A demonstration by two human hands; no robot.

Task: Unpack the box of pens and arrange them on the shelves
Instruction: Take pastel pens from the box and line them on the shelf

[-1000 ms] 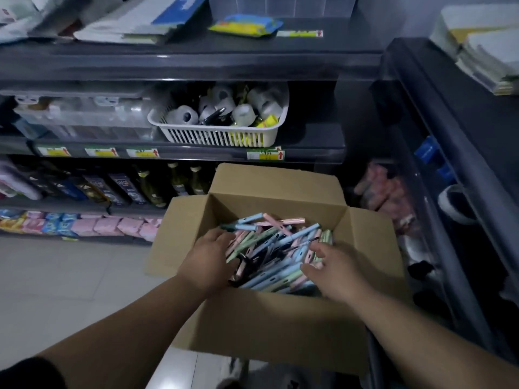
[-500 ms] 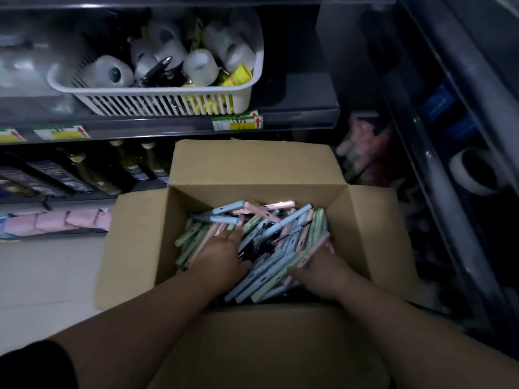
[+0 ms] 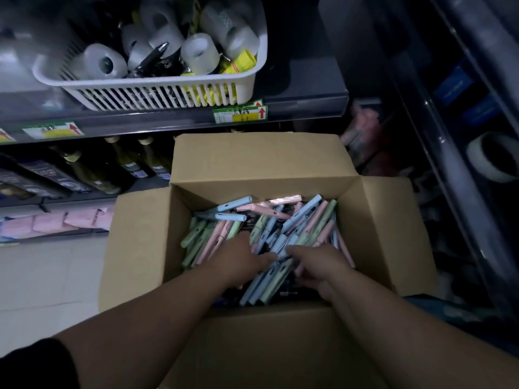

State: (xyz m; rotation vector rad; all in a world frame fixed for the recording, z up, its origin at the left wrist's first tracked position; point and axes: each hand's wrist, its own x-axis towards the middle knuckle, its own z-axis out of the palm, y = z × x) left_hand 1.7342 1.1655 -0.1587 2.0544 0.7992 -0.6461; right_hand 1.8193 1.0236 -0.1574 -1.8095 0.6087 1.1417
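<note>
Both hands down in the box, gathering pens.

The pens (image 3: 269, 217) lie loose and crisscrossed in a pile inside the open cardboard box (image 3: 140, 234), and I see none on the shelves. My left hand (image 3: 241, 258) and right hand (image 3: 317, 262) push into the near side of the pile from 2 sides, close together. I judge this is to scoop a bundle between them rather than pick pens singly. My fingertips are buried among the pens, so I cannot tell whether either grip is clamped on any. The 4 flaps are folded outward, leaving room for my arms. Just behind the box, the grey shelf (image 3: 309, 99) carries a white basket (image 3: 157, 91) of tape rolls.
</note>
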